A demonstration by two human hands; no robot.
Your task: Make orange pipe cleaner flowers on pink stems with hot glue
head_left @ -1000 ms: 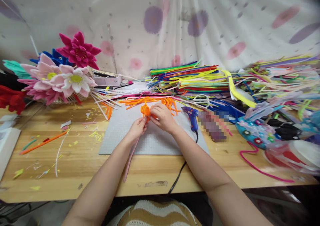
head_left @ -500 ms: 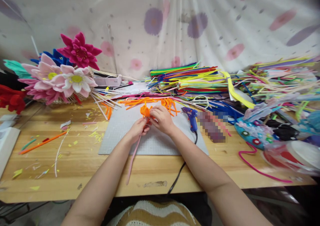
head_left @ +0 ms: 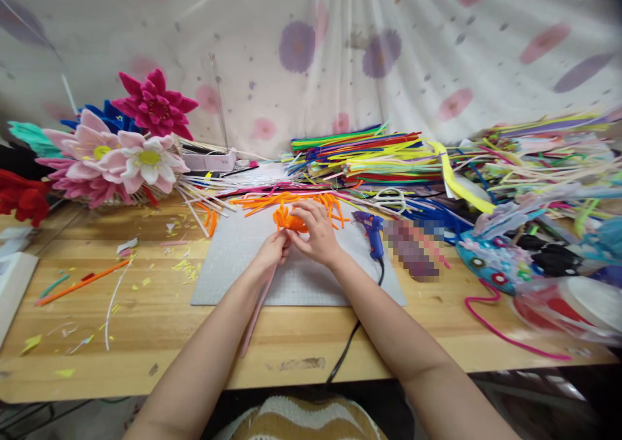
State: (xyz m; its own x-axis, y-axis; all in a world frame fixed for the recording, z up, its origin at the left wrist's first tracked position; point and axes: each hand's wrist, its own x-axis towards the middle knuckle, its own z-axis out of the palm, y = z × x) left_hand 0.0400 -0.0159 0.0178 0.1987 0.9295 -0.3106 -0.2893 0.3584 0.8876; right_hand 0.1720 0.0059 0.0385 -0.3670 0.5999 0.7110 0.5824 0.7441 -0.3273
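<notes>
My left hand (head_left: 273, 251) is closed in a pinch around the base of an orange pipe-cleaner flower (head_left: 282, 218), where a pink stem (head_left: 257, 320) runs down toward the table edge. Curved around the right side of the orange loops is my right hand (head_left: 318, 236), with thumb and fingertips on them; it partly covers the flower. Both hands are above a grey cutting mat (head_left: 218, 278). Behind them lie loose orange pipe cleaners (head_left: 253, 201) and a curled orange bunch (head_left: 336, 210), partly hidden by my right hand.
A blue glue gun (head_left: 373, 232) lies right of my hands, its black cord crossing the table. Scissors (head_left: 389, 199) and bundles of pipe cleaners (head_left: 369, 148) are behind. Fuzzy flowers (head_left: 150, 158) stand at left; a decorated blue item (head_left: 490, 262) sits at right.
My right hand's fingers have spread and lifted slightly around the orange loops, which look turned and fuller to the right. My left hand keeps its pinch, and the pink stem swings slightly left.
</notes>
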